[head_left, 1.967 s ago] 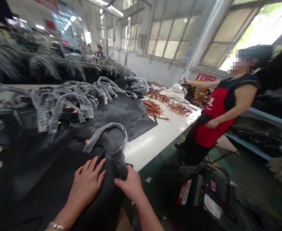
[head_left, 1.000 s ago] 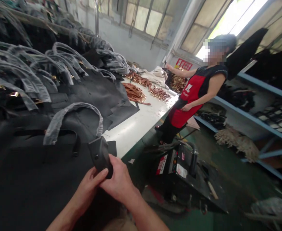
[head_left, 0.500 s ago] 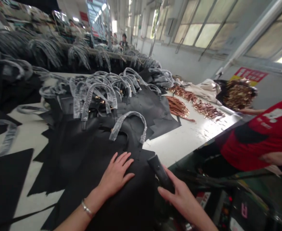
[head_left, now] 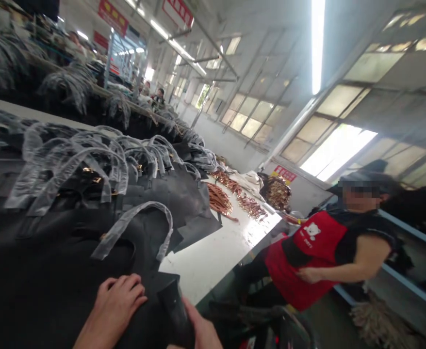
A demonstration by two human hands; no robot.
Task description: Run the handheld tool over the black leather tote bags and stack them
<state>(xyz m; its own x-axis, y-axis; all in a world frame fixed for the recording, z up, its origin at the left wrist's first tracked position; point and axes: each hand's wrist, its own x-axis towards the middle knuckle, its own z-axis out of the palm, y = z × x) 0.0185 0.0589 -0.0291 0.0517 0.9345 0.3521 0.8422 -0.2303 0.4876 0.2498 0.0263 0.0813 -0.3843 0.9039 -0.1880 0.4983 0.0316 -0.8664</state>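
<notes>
Beside table edge (head_left: 222, 278) | right fingers (head_left: 195, 315) clasp black object (head_left: 174, 303) | left fingers (head_left: 135, 292) loosely bent on sheet (head_left: 41, 274)

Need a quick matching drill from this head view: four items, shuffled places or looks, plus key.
1. Left hand
2. Right hand
3. Brown straps
4. Co-worker's apron

A. Lying on the white tabletop
B. Red, with a white bear print
C. Resting on black sheet material
D. Holding a dark piece

Pairs: 1-C, 2-D, 3-A, 4-B
</notes>
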